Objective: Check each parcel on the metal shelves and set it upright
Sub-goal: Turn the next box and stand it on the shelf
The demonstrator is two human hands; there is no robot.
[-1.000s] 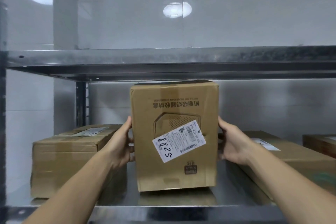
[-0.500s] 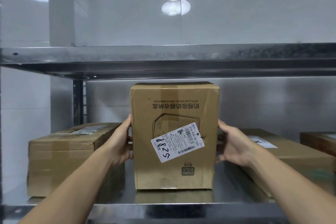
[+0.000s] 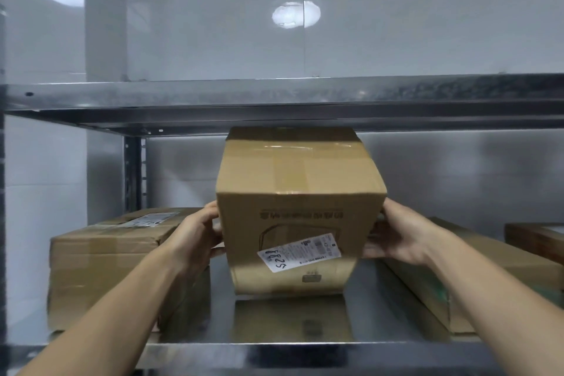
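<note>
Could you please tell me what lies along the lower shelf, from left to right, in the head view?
Left box, left hand, tilted parcel, right hand, flat box, box at the right edge.

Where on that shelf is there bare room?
Bare shelf shows between the left box and the flat right box, under the tilted box the left hand and right hand hold. Crowded overhead: its top nears the upper shelf.

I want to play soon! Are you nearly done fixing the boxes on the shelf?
Not nearly. Nothing looks finished yet. Right now the left hand and right hand grip the middle box, tipped forward, its label upside down. The left parcel, right parcel and far-right parcel are left to check.
</note>
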